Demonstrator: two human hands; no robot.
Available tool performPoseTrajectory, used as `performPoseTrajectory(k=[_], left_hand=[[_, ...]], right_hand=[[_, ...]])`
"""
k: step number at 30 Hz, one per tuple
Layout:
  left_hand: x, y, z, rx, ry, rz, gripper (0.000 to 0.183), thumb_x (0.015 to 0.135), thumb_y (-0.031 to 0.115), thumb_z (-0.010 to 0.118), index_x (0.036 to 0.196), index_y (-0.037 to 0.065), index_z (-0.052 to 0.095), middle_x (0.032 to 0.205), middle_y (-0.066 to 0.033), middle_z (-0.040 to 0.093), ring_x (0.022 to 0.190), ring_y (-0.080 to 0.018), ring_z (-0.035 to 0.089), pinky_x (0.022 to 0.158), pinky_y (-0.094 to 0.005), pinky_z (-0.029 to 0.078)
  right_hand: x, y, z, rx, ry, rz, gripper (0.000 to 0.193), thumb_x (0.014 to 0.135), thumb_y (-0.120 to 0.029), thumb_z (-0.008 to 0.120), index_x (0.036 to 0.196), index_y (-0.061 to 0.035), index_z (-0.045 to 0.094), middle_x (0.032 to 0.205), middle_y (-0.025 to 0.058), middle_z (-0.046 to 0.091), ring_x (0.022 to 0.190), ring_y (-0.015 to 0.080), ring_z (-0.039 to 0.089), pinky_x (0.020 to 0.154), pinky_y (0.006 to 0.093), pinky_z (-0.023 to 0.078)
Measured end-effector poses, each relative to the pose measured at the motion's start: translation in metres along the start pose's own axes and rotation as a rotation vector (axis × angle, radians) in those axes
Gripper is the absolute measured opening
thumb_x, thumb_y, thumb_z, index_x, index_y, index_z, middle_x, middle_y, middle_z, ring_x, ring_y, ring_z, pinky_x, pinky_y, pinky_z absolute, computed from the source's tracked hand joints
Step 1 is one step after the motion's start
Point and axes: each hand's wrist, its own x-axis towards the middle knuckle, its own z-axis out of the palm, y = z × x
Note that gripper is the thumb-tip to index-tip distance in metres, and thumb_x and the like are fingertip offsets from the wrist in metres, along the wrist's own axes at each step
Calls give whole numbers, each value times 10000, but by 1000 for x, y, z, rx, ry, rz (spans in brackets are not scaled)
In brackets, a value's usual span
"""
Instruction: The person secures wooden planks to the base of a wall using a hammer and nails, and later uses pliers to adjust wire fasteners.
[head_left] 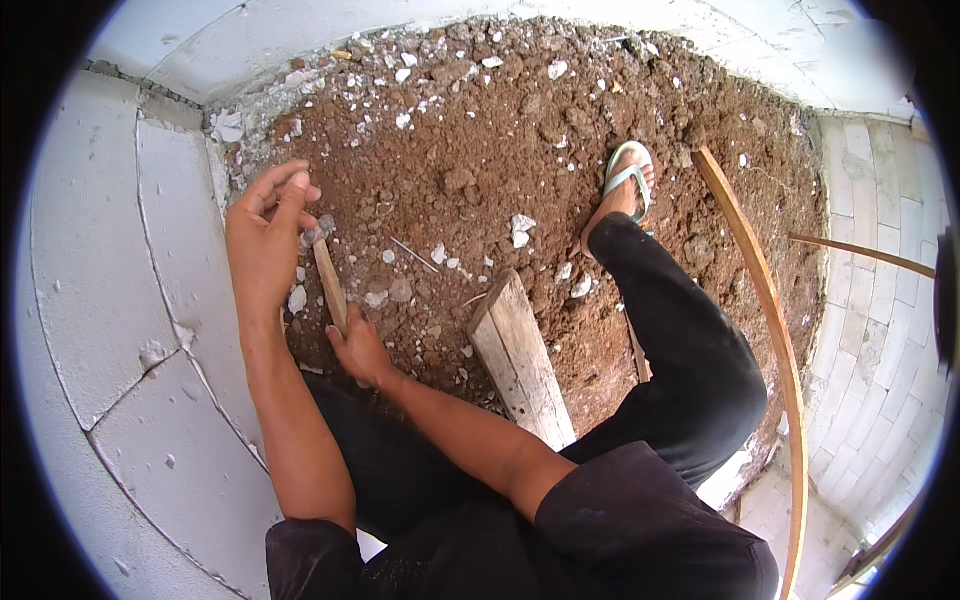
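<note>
My right hand (pixel 364 348) is closed round the wooden handle of a hammer (pixel 331 278). Its grey head, partly covered by my other hand, is at the far end of the handle, low over the soil. Just above that head, beside the left block wall (pixel 180 250), I hold up my left hand (pixel 268 235). The fingers are bent in toward the thumb as in a pinch; whatever is between them is hidden or too small to make out. A weathered wooden board (pixel 522 360) lies tilted to the right of my right hand.
Brown soil (pixel 430 180) with white rubble covers the floor between pale block walls. My sandalled foot (pixel 628 185) rests on it. A long wooden strip (pixel 765 290) runs down the right side, and a thinner stick (pixel 860 250) juts out near the right wall.
</note>
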Motion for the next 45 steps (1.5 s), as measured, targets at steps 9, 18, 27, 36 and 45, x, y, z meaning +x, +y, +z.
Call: performPoseTrajectory(k=[9, 18, 27, 36, 45], left_hand=[[1, 1, 2, 19, 12, 33, 278, 1005, 207, 651, 1213, 29, 698, 935, -79, 730, 723, -96, 603, 663, -243, 489], [3, -3, 3, 6, 14, 5, 281, 1007, 235, 654, 1217, 57, 708, 921, -58, 725, 704, -85, 593, 608, -228, 441], [6, -8, -1, 13, 18, 0, 294, 1001, 269, 665, 1222, 82, 713, 917, -35, 721, 689, -63, 579, 557, -207, 391], [10, -20, -2, 61, 18, 6, 326, 999, 307, 669, 1252, 103, 704, 923, -8, 720, 705, -50, 580, 559, -203, 378], [11, -18, -4, 44, -12, 19, 303, 1010, 310, 649, 1238, 119, 706, 928, -12, 729, 687, -55, 596, 571, -207, 411]], right_hand=[[2, 0, 0, -8, -16, -41, 440, 958, -221, 606, 1200, 80, 396, 907, 387, 646, 919, 570, 627, 821, 596, 511], [2, 6, -2, -4, -15, -30, 472, 965, -253, 609, 1232, 78, 406, 945, 404, 640, 965, 573, 622, 858, 581, 505], [3, 8, 4, -36, -13, -32, 524, 970, -250, 599, 1320, 69, 374, 958, 370, 661, 961, 547, 636, 856, 580, 515], [3, 10, 2, -64, -21, 48, 484, 970, -266, 597, 1299, 14, 380, 977, 352, 666, 975, 546, 644, 876, 596, 523], [6, 7, 7, -47, -18, 32, 489, 958, -262, 620, 1261, 74, 432, 881, 323, 685, 878, 509, 684, 790, 564, 556]])
